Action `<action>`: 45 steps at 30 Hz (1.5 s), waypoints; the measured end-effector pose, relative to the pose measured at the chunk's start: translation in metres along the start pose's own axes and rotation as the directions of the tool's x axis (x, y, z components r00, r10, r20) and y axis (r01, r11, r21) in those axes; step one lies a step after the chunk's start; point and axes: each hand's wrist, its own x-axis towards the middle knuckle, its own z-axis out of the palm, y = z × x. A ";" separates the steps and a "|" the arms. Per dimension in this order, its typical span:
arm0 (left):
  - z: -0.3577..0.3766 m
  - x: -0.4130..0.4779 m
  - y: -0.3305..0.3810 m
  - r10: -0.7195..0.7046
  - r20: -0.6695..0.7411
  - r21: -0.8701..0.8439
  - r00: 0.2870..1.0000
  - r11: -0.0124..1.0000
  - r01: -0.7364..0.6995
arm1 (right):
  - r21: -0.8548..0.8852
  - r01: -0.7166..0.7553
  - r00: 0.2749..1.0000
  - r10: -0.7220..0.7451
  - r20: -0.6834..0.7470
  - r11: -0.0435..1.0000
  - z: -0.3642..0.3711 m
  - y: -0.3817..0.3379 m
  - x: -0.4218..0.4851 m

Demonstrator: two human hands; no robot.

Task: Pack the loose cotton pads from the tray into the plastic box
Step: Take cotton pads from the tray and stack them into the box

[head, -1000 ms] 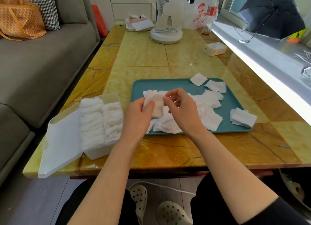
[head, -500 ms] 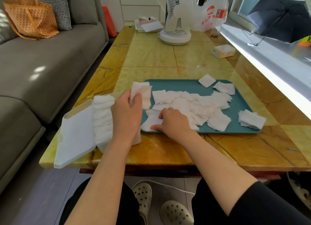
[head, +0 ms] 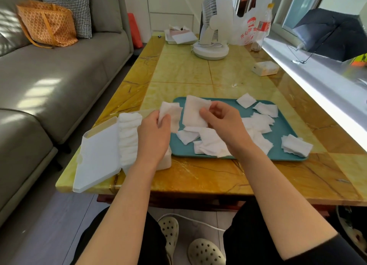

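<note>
Gathering step: left hand (head: pixel 154 134) fingers pinch a small pad stack (head: pixel 171 113) over the tray (head: pixel 282 158) left edge. Right hand (head: pixel 220 121) fingers pinch one cotton pad (head: pixel 193 112) just beside it. More loose pads (head: pixel 210 143) litter the tray. The plastic box (head: pixel 129 134) sits at the desk (head: pixel 198 177) front-left corner. Next, likely: align pad onto stack.

L hand (head: pixel 153 136) up, pinching, R hand (head: pixel 222 123) up, pinching, forearms fwd

bright daylight from the right window (head: pixel 309 10) glares off the sill (head: pixel 317 82); wide-angle edges bend.
</note>
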 end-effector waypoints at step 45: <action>0.025 -0.010 0.018 -0.088 0.123 -0.123 0.988 0.987 0.103 | -0.881 0.113 0.981 0.089 0.172 0.460 -0.043 0.056 0.018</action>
